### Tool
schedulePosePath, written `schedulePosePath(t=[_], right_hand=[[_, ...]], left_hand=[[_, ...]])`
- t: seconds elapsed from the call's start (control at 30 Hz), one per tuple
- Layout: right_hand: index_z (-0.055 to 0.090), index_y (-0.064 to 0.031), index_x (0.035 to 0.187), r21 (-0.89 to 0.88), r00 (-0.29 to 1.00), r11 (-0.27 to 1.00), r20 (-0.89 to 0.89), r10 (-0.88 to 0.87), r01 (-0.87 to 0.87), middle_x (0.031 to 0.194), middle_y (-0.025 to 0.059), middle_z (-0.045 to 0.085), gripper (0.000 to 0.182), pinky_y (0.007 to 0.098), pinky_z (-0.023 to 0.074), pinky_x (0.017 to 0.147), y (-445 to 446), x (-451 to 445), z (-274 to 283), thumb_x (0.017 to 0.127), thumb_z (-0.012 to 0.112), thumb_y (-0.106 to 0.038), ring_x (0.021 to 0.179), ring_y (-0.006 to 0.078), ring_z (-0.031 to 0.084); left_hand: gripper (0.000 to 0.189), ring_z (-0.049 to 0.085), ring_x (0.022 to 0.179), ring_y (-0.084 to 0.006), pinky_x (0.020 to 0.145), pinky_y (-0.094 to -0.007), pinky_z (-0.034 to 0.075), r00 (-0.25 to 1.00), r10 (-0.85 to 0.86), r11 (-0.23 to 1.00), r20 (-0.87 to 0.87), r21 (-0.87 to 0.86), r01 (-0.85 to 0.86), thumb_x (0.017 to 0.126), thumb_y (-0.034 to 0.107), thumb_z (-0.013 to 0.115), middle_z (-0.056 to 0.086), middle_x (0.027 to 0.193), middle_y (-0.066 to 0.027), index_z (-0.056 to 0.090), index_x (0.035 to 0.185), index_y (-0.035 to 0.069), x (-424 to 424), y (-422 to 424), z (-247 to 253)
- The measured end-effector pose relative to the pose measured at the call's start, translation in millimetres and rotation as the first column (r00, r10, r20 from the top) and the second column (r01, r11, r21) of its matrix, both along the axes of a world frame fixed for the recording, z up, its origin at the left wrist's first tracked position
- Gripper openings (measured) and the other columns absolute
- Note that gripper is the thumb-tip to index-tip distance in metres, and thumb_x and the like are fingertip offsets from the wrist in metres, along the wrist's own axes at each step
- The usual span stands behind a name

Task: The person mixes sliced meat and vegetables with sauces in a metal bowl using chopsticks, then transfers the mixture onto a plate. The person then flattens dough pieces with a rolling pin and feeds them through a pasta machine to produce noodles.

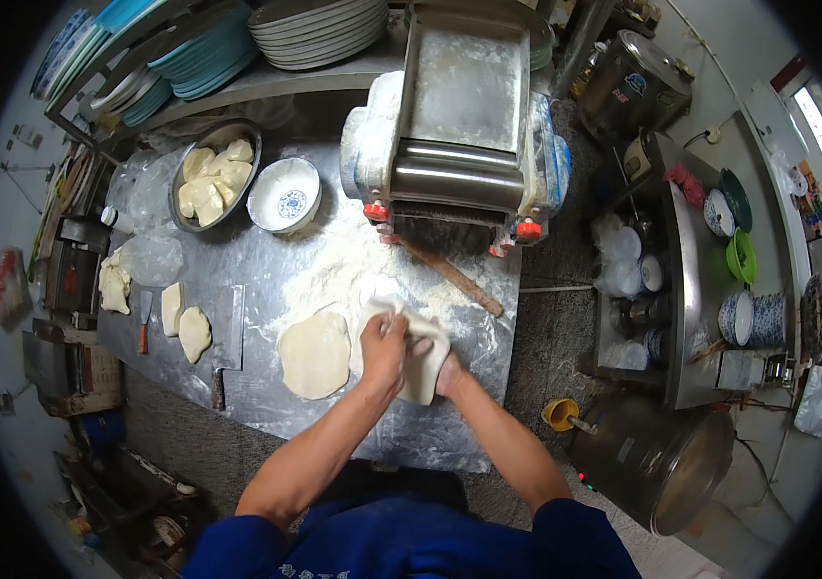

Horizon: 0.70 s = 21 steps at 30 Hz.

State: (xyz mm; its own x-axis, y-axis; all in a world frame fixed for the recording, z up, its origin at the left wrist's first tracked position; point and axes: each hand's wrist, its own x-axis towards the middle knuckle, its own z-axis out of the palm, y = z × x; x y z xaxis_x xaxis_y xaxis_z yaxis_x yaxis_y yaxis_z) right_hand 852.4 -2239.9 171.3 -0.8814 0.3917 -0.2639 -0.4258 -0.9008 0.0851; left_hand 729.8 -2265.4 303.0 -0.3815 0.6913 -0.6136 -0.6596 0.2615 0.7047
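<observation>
Both hands are on one flat sheet of dough above the floured steel table. My left hand grips its upper left part, with the fingers curled over it. Along the right edge, my right hand holds the same sheet, its fingers partly hidden behind the dough. A second flattened dough round lies just left of my hands. Beyond them spreads loose white flour, and a wooden rolling pin rests at an angle below the dough sheeter.
A cleaver, a small knife and dough pieces lie to the left. Behind them stand a metal bowl of dough and a patterned bowl with flour. Stacked plates fill the shelf; a steel counter stands at right.
</observation>
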Motion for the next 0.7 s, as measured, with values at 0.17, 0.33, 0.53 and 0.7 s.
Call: schedulePosePath(t=[0.17,0.33,0.53,0.7], right_hand=[[0.063,-0.0084,0.132,0.108,0.779,0.994,0.623,-0.065,-0.003,0.116,0.0048,0.073,0.058,0.0353,0.0583,0.086,22.4,11.3,-11.6,0.107,0.041,-0.056,0.101,0.0204,0.071],[0.062,-0.0046,0.128,0.452,0.191,0.494,0.850,-0.492,-0.743,0.122,0.0070,0.069,0.031,0.0393,0.0580,0.082,48.2,111.3,-6.3,0.105,0.059,-0.025,0.102,0.0240,0.070],[0.060,-0.0056,0.135,0.910,0.258,0.403,0.415,-0.873,-0.102,0.129,0.0046,0.066,0.039,0.0364,0.0516,0.100,283.0,130.0,196.6,0.109,0.050,-0.033,0.114,0.0182,0.064],[0.066,-0.0027,0.119,0.836,0.517,0.534,0.516,-0.683,-0.128,0.113,0.0074,0.070,0.040,0.0362,0.0537,0.094,382.1,75.4,236.0,0.106,0.054,-0.038,0.100,0.0185,0.068]], left_hand=[[0.030,0.069,0.102,-0.0376,0.086,-0.0487,0.058,0.487,-0.352,0.920,-0.799,-0.199,0.337,0.100,0.011,0.059,0.063,0.126,-0.0202,0.056,0.128,0.000,-21.4,21.4,-101.1],[0.054,0.038,0.145,-0.0425,0.120,-0.0571,0.028,-0.363,-0.144,0.635,-0.921,-0.367,0.680,0.099,0.027,0.055,0.048,0.152,-0.0219,0.049,0.148,0.006,-30.6,51.1,-106.2],[0.071,0.022,0.154,-0.0436,0.122,-0.0677,0.011,-0.469,-0.241,0.604,-0.850,-0.509,0.613,0.095,0.050,0.054,0.032,0.165,-0.0183,0.043,0.156,0.015,-19.6,43.4,-124.4],[0.079,0.017,0.155,-0.0451,0.121,-0.0700,0.008,-0.530,-0.274,0.531,-0.802,-0.586,0.612,0.090,0.054,0.056,0.028,0.166,-0.0205,0.039,0.159,0.018,-23.6,55.2,-112.1]])
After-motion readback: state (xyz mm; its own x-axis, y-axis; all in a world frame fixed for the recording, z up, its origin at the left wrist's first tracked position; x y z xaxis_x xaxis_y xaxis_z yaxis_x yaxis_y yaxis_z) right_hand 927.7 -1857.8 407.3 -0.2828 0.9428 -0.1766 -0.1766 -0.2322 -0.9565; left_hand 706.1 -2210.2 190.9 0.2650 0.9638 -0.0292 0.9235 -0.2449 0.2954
